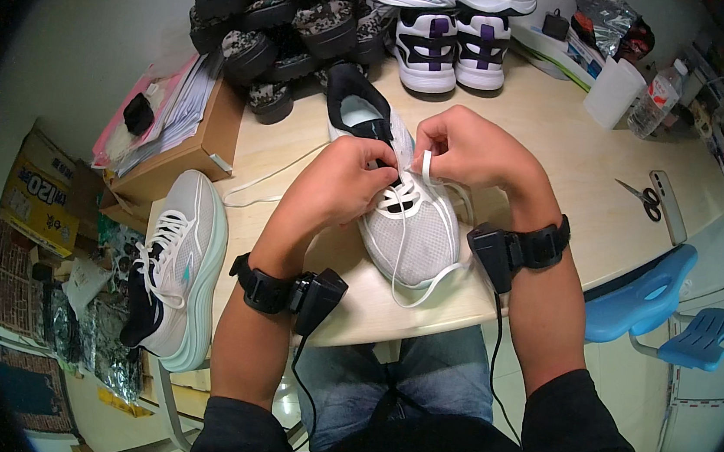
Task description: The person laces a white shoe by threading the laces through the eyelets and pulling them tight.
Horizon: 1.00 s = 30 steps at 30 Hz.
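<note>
A light grey sneaker point(413, 240) with a black lining lies on the table in front of me, its toe toward me. White lace crosses its lower eyelets, and a loose loop hangs over the toe. My left hand point(345, 176) is closed at the tongue and eyelet edge, thumb and fingers pinching the sneaker there. On the other side of the opening, my right hand point(474, 150) pinches the white shoelace point(426, 164), a short bit standing up from its fingers. Another stretch of lace trails left across the table. What lies under the fingertips is partly hidden.
A laced matching sneaker point(179, 269) lies at the table's left edge. Behind it stands a cardboard box point(205, 137) of papers. Camouflage shoes point(286, 18) and white sneakers point(440, 50) are stacked at the back. Scissors point(643, 201), a phone point(667, 207) and a bottle point(657, 102) lie right.
</note>
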{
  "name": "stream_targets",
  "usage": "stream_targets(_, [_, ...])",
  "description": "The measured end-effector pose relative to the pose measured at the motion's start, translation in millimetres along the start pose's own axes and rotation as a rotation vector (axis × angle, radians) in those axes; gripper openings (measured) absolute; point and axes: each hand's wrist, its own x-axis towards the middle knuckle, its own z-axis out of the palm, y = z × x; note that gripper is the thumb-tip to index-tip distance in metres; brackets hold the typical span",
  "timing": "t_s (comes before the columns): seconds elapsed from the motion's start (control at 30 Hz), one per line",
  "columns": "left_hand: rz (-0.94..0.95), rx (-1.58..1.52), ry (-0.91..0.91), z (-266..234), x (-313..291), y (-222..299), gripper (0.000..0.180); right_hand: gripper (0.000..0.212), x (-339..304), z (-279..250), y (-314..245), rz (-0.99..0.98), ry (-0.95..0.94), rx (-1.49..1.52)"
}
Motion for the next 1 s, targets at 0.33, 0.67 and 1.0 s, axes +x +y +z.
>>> stream_targets(0.33, [-0.016, -0.008, 0.006, 1, 1, -1, 0.01, 0.009, 1, 2, -1, 0.036, -0.007, -0.01])
stream_targets(0.67, [-0.025, 0.018, 0.016, 1, -1, 1, 0.009, 0.008, 3, 3, 2, 0.041, -0.018, 0.018])
stream_targets(1.0, [-0.022, 0.043, 0.017, 0, 0, 2, 0.009, 0.01, 7, 11, 3, -0.014, -0.028, -0.09])
